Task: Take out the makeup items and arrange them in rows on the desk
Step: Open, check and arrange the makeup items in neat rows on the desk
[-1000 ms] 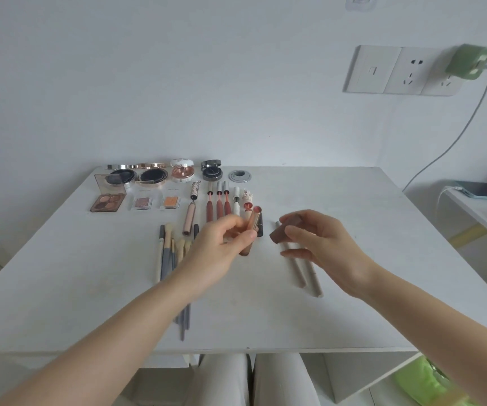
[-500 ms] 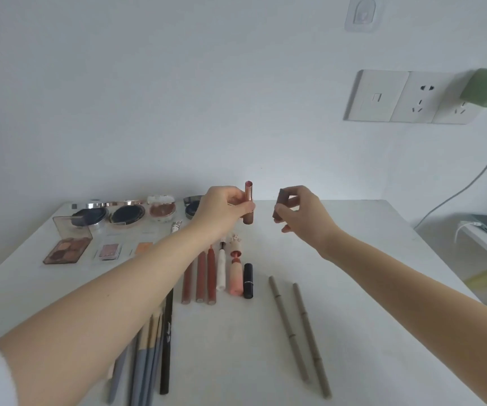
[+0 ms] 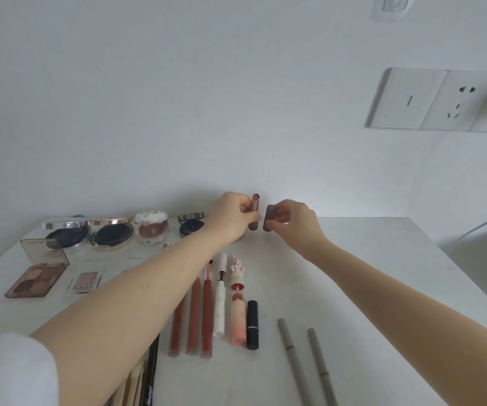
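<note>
Near the far edge of the table (image 3: 353, 259), the left hand (image 3: 230, 218) pinched a rose-gold lipstick tube (image 3: 254, 210) between thumb and fingers and held it upright. Just beside it, the right hand (image 3: 295, 224) pinched the brown cap (image 3: 269, 217), also upright, with a narrow gap between cap and tube. Along the far edge toward the left corner sat open round compacts (image 3: 113, 232), and nearer the left edge lay an eyeshadow palette (image 3: 36, 281) with its clear lid raised. In the middle of the table, side by side and pointing toward the far edge, lay three red lip glosses (image 3: 192, 317), a white tube (image 3: 219, 306), a pink tube (image 3: 237, 315) and a black lipstick (image 3: 252, 323). To their right, toward the near edge, lay two grey pencils (image 3: 303, 367), apart from each other. Brushes (image 3: 145, 382) showed at the near edge under the left forearm, partly hidden.
</note>
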